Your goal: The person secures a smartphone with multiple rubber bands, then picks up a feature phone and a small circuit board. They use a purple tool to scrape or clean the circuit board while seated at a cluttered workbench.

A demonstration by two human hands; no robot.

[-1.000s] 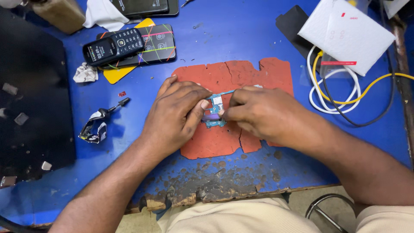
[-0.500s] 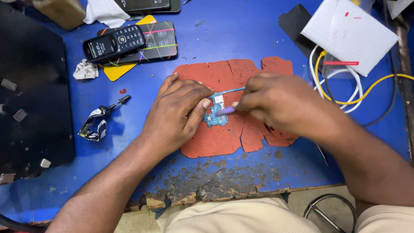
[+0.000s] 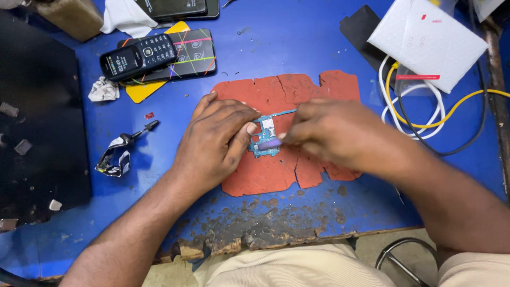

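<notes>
The left hand (image 3: 215,141) lies palm-down, fingertips pinning a small circuit board (image 3: 264,139) between both hands on the red mat (image 3: 265,175). The blurred right hand (image 3: 332,133) pinches a thin tool (image 3: 270,143) against it.

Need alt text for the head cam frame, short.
Two bare hands work on a small teal circuit board on a cracked red mat on a blue table: left hand pins it, right hand applies a thin tool. A keypad phone lies upper left.
</notes>
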